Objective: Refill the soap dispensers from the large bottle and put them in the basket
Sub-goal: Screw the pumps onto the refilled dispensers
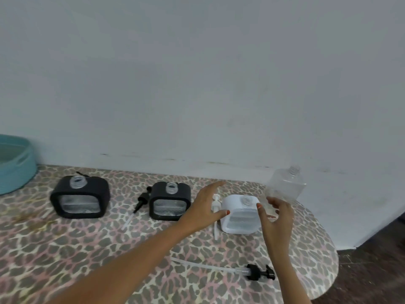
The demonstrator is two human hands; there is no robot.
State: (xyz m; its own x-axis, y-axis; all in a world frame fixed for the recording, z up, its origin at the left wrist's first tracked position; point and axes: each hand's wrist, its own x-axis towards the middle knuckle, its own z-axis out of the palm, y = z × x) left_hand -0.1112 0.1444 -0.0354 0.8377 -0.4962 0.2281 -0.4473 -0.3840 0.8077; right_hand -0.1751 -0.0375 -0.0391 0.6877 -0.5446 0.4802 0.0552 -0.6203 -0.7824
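Note:
Three square soap dispensers stand uncapped on the table: a black one (80, 197) at the left, a second black one (169, 201) in the middle, and a white one (240, 213) to the right. My left hand (207, 204) hovers open just left of the white dispenser, and my right hand (277, 213) hovers open just right of it; neither holds anything. The large clear bottle (286, 185) stands uncapped behind my right hand by the wall. A teal basket (20, 170) sits at the far left.
Loose pumps lie on the leopard-print tablecloth (65, 249): a black pump (140, 204) between the black dispensers, a white pump (215, 207) beside the white dispenser, and a long-tubed black pump (252, 272) near the front. The table's rounded edge drops off at right.

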